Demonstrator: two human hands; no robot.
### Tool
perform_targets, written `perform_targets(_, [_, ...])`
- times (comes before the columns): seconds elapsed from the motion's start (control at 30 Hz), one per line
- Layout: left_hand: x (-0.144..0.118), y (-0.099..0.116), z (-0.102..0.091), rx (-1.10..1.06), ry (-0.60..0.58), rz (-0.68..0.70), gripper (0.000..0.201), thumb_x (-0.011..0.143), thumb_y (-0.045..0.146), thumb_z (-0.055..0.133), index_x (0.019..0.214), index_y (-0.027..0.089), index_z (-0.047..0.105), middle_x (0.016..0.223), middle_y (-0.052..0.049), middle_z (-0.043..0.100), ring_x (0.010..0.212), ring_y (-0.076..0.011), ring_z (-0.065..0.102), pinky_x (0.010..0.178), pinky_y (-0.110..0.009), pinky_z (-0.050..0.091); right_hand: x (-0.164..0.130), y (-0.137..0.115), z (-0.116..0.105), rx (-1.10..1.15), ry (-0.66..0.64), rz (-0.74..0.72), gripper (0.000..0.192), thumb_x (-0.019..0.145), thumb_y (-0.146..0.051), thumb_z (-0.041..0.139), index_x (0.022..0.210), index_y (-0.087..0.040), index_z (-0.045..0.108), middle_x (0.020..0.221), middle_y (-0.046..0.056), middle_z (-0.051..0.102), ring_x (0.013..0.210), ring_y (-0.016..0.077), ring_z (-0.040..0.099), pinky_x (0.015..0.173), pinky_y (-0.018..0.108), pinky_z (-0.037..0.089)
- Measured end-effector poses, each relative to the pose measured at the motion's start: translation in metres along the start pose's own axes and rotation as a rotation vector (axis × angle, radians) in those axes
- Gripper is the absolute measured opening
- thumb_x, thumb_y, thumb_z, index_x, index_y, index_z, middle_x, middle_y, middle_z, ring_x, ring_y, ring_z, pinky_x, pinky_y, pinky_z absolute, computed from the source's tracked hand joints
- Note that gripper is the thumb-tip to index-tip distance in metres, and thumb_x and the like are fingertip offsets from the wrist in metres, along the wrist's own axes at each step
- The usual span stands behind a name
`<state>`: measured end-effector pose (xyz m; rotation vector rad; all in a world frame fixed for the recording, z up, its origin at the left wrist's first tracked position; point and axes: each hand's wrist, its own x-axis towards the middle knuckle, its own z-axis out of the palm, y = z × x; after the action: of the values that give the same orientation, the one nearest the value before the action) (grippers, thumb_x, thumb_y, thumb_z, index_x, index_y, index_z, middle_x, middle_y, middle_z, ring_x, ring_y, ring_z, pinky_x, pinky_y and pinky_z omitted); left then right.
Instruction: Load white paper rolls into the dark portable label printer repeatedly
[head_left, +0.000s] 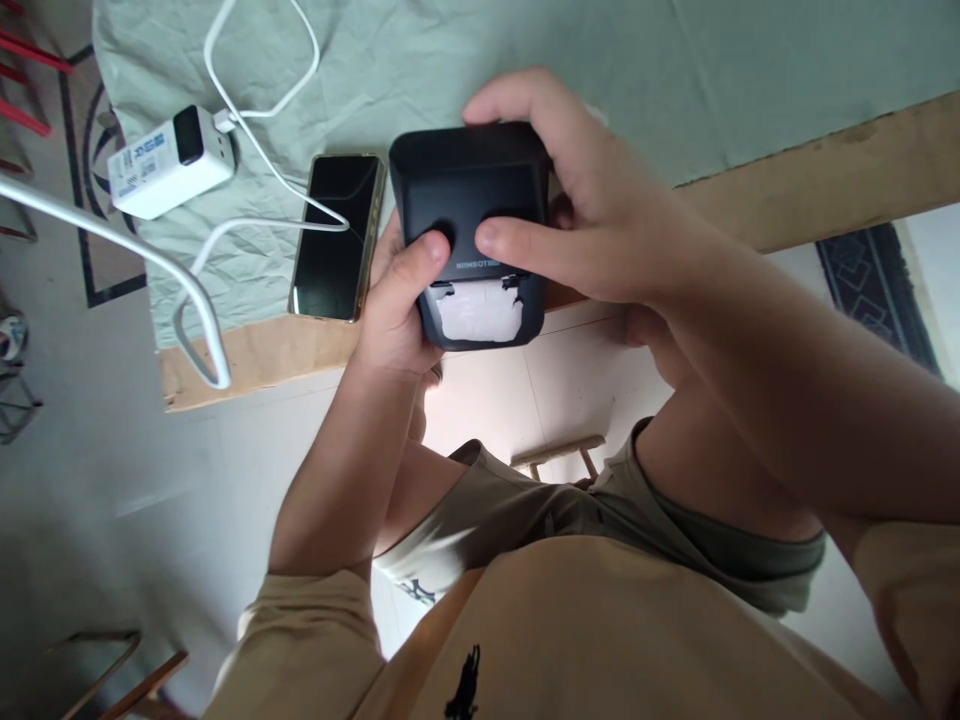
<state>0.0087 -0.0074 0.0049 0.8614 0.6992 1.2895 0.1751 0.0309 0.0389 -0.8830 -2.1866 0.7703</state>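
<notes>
A small black label printer (469,195) with white paper at its front slot is held over the table's near edge. My left hand (394,315) grips its left side from below, thumb pressed on the top lid. My right hand (592,215) wraps over the right side, with the index finger lying across the lid above the slot.
A black phone (334,235) lies flat on the pale green cloth (675,80) just left of the printer. A white charger block (169,160) with white cables (259,130) sits further left. The wooden table edge (840,170) runs to the right. My knees and a stool are below.
</notes>
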Motion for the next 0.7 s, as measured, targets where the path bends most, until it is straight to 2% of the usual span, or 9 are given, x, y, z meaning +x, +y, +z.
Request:
perform_targets(0.13, [0.003,-0.001,-0.003,0.03,-0.002,0.041,0.026,0.078,0.032,0.061,0.101,0.02,0.058,0.09,-0.004,0.067,0.111,-0.0284,0.059,0.094,-0.04,0.047,0.001,0.009,0.002,-0.02,-0.003,-0.065,0.055,0.081,-0.041,0.051,0.125,-0.01,0.038,0.119,0.004,0.052,0.098,0.0097,0.052,0.086,0.022,0.046])
perform_targets(0.3, [0.005,-0.002,-0.002,0.053,0.031,0.029,0.026,0.078,0.035,0.061,0.099,0.019,0.059,0.085,-0.005,0.065,0.109,-0.0285,0.06,0.091,-0.038,0.049,0.0,0.01,0.004,-0.041,0.015,-0.024,0.053,0.081,-0.041,0.051,0.125,-0.015,0.038,0.125,0.004,0.051,0.104,0.0127,0.053,0.089,0.027,0.047])
perform_targets(0.4, [0.004,0.002,0.005,0.027,0.014,0.015,0.026,0.08,0.039,0.058,0.099,0.02,0.06,0.095,-0.005,0.065,0.117,-0.0275,0.055,0.095,-0.037,0.046,-0.002,0.005,0.003,-0.063,0.069,-0.036,0.049,0.082,-0.036,0.052,0.123,-0.012,0.041,0.126,0.006,0.051,0.111,0.0131,0.052,0.098,0.029,0.044])
perform_targets(0.47, [0.004,0.007,0.01,-0.033,0.006,-0.032,0.026,0.084,0.042,0.048,0.094,0.021,0.06,0.104,-0.005,0.064,0.122,-0.0277,0.05,0.096,-0.038,0.046,-0.002,0.001,0.002,-0.062,0.089,-0.045,0.05,0.082,-0.033,0.052,0.124,-0.008,0.04,0.127,0.008,0.049,0.114,0.0124,0.05,0.101,0.028,0.043])
perform_targets(0.57, [0.007,0.011,0.011,-0.121,0.077,-0.116,0.029,0.083,0.04,0.038,0.08,0.02,0.058,0.099,-0.006,0.065,0.123,-0.0285,0.049,0.097,-0.042,0.046,-0.003,-0.004,0.002,-0.036,0.094,-0.023,0.051,0.081,-0.033,0.052,0.125,-0.009,0.039,0.128,0.006,0.048,0.118,0.0125,0.048,0.087,0.022,0.051])
perform_targets(0.63, [0.009,0.01,0.007,-0.147,0.131,-0.1,0.021,0.08,0.033,0.04,0.071,0.02,0.054,0.087,-0.006,0.066,0.119,-0.027,0.051,0.098,-0.041,0.045,-0.003,-0.007,0.002,-0.034,0.105,-0.011,0.05,0.081,-0.034,0.053,0.125,-0.011,0.04,0.129,0.005,0.047,0.119,0.0127,0.047,0.077,0.018,0.051])
perform_targets(0.7, [0.011,0.007,0.002,-0.137,0.167,-0.059,0.017,0.077,0.029,0.044,0.066,0.02,0.052,0.077,-0.004,0.064,0.115,-0.0243,0.054,0.098,-0.037,0.046,-0.003,-0.008,0.003,-0.046,0.106,-0.001,0.049,0.081,-0.032,0.054,0.124,-0.013,0.04,0.13,0.004,0.047,0.119,0.012,0.047,0.075,0.016,0.05])
